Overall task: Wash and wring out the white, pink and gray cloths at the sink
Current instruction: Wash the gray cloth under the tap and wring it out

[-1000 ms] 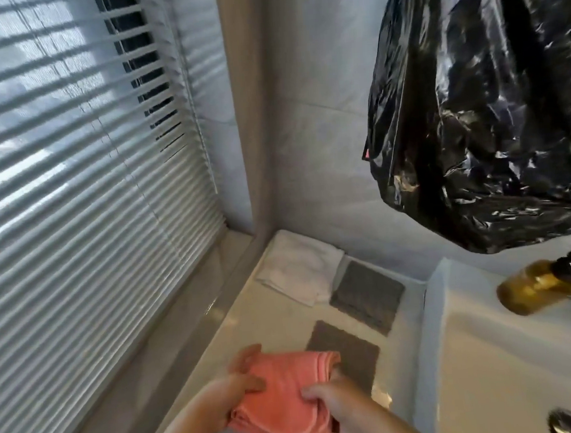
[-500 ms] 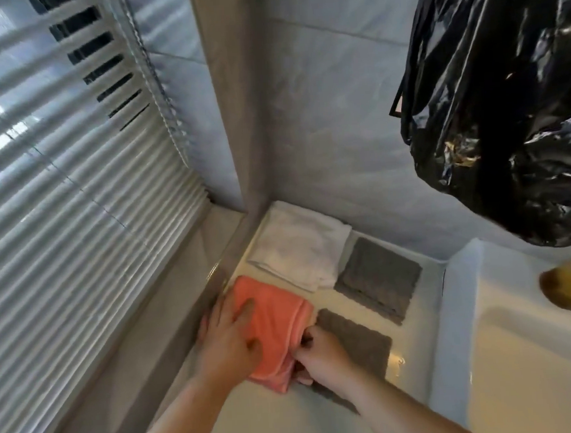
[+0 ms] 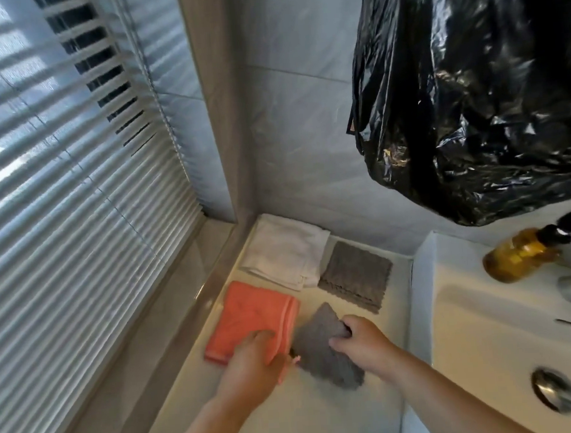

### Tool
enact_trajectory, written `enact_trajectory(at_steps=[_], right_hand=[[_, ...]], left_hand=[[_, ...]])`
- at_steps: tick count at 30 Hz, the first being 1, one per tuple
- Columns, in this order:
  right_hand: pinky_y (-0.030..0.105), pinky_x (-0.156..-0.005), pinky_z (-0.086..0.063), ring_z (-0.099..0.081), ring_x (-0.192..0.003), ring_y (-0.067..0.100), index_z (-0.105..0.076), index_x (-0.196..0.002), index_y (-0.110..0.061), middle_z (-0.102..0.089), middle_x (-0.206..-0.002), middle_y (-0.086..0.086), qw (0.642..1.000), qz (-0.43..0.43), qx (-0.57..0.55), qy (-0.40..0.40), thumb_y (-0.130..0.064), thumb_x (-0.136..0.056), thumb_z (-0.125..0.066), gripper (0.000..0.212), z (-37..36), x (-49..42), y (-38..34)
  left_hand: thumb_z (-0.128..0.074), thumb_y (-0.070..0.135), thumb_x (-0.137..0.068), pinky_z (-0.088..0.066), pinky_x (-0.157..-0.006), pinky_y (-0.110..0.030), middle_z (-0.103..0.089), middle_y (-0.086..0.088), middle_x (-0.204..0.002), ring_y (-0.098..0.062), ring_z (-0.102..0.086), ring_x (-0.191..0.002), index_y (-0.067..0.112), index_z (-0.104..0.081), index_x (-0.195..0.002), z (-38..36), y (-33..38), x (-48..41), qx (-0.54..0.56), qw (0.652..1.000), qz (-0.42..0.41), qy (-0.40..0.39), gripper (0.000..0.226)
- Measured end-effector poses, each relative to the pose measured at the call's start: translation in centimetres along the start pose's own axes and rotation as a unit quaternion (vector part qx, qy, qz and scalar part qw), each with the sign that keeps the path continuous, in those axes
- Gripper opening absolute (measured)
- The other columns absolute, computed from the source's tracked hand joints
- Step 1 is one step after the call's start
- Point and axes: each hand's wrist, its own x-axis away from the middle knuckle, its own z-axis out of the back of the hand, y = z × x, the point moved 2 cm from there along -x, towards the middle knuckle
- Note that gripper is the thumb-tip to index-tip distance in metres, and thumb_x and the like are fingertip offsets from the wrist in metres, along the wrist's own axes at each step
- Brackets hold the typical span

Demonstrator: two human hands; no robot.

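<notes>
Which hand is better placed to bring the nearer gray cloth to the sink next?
The right hand, probably: it grips the nearer gray cloth, one corner lifted, and the sink lies on its side. The left hand rests on the pink cloth, farther from the sink.

pink cloth (image 3: 250, 316): soft terry | bag (image 3: 471, 85): glossy plastic | sink (image 3: 488, 337): smooth glazed

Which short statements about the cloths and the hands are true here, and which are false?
1. The right hand grips a gray cloth. True.
2. The pink cloth lies in the sink. False: the pink cloth lies on the counter beside the sink, and the left hand touches it.
3. The white cloth lies folded near the wall corner. True.
4. Only one gray cloth is visible. False: a second gray cloth lies beside the white cloth.
</notes>
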Motion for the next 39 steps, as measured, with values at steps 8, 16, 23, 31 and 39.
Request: enact_trajectory(at_steps=[8, 16, 23, 31, 39], right_hand=[[0.057, -0.104, -0.046, -0.066, -0.106, 0.04, -0.061, -0.122, 0.002, -0.07, -0.112, 0.025, 0.905, 0.092, -0.406, -0.086, 0.02, -0.084, -0.05, 0.043, 3.7, 11.9, -5.7], [0.023, -0.05, -0.042, -0.055, -0.056, 0.01, -0.073, -0.101, -0.006, -0.063, -0.068, 0.002, 0.949, 0.137, -0.262, 0.111, -0.016, -0.097, -0.064, 0.014, 6.6, 19.5, -3.0], [0.035, -0.075, -0.053, -0.07, -0.083, 0.018, -0.073, -0.087, -0.012, -0.074, -0.085, 0.003, 0.953, 0.117, -0.209, 0.188, -0.048, -0.092, -0.066, 0.037, 11.4, 25.3, 3.5], [0.036, -0.072, -0.044, -0.063, -0.072, 0.023, -0.062, -0.068, -0.011, -0.063, -0.072, 0.012, 0.962, 0.126, -0.209, 0.122, -0.062, -0.097, -0.05, 0.06, 18.9, 33.0, 16.7], [0.031, -0.054, -0.039, -0.048, -0.051, 0.021, -0.058, -0.072, -0.002, -0.052, -0.066, 0.015, 0.94, 0.131, -0.315, 0.011, -0.037, -0.102, -0.052, 0.046, 24.9, 39.2, 23.0]], left_hand=[[-0.066, 0.055, -0.069, -0.057, -0.089, -0.03, -0.072, 0.015, -0.101, 0.002, -0.067, -0.093, 0.036, -0.059, -0.125, 2.0, 8.0, 7.0, 0.206, 0.973, -0.102, 0.004, 0.06], [-0.054, 0.013, -0.101, -0.037, -0.056, -0.026, -0.058, 0.013, -0.057, -0.001, -0.048, -0.054, 0.018, -0.059, -0.069, 1.2, 14.1, 13.0, 0.197, 0.969, -0.14, 0.047, 0.032], [-0.052, 0.021, -0.103, -0.04, -0.064, -0.034, -0.055, 0.006, -0.059, -0.011, -0.051, -0.059, 0.012, -0.056, -0.061, -0.8, 22.0, 17.3, 0.26, 0.958, -0.121, 0.021, 0.043], [-0.078, 0.015, -0.066, -0.052, -0.061, -0.033, -0.068, -0.019, -0.081, -0.024, -0.065, -0.069, 0.002, -0.074, -0.092, -9.3, 33.4, 23.5, 0.418, 0.874, -0.132, -0.21, 0.03], [-0.051, -0.009, -0.089, -0.059, -0.075, -0.045, -0.074, -0.003, -0.086, -0.024, -0.071, -0.086, 0.03, -0.069, -0.097, -14.8, 41.2, 25.6, 0.278, 0.945, -0.16, 0.064, 0.044]])
